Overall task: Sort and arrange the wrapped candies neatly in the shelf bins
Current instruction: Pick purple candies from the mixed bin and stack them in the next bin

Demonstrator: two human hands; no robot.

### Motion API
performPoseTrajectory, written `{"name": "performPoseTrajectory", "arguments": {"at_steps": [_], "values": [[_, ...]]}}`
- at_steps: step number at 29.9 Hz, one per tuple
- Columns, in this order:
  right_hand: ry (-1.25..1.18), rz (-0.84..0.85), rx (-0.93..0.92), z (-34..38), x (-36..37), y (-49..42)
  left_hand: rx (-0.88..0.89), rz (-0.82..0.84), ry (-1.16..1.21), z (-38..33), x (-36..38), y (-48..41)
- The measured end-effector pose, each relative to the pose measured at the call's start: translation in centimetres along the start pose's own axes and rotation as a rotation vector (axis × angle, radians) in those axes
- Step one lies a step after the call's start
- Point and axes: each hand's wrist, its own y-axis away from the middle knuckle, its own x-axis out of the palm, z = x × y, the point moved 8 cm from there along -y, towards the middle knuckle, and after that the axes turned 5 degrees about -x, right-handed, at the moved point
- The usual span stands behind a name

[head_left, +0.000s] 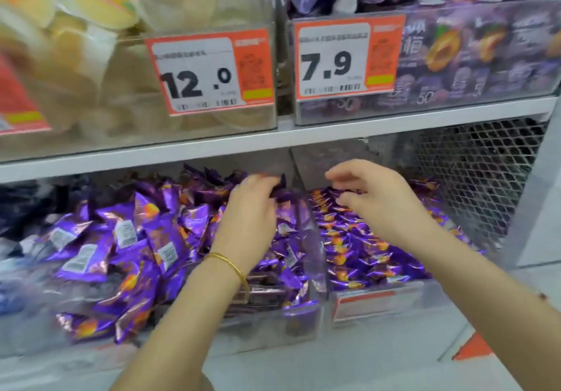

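The white shelf (182, 150) crosses the middle of the frame. Under it stand two clear bins side by side. The left bin (267, 323), lower centre, is heaped with larger purple candies (127, 238). The right bin (379, 296) holds smaller purple candies (358, 257). My left hand (252, 208), at centre, pinches a dark purple wrapper (280, 190) above the wall between the bins. My right hand (373, 202) hovers over the smaller candies, fingers loosely curved, holding nothing. A gold bracelet (230, 266) circles my left wrist.
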Motion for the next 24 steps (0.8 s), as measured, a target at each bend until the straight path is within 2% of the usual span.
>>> {"name": "performPoseTrajectory", "arguments": {"at_steps": [3, 9, 12, 17, 20, 22, 24], "values": [[-0.063, -0.041, -0.004, 0.4, 1.4, 0.2, -0.104, 0.149, -0.073, 3.1, 1.6, 0.3], [-0.212, -0.157, 0.056, -1.0, 2.1, 0.2, -0.034, 0.401, -0.368, 3.7, 7.1, -2.3], [-0.203, -0.134, 0.047, -1.3, 2.9, -0.3, -0.071, 0.431, -0.452, 4.4, 9.1, -3.1], [-0.224, -0.141, 0.064, -1.7, 3.4, -1.1, -0.099, 0.385, -0.448, 3.7, 8.9, -3.1], [-0.262, -0.154, 0.088, -1.7, 3.4, -1.1, -0.086, 0.315, -0.332, 3.6, 7.7, -3.0], [-0.273, -0.168, 0.091, -1.6, 3.3, -1.1, -0.086, 0.206, -0.088, 3.3, 5.4, -2.9], [-0.273, -0.185, 0.076, -1.1, 3.2, -1.0, -0.184, 0.129, 0.255, 3.3, 2.5, -2.4]]}}
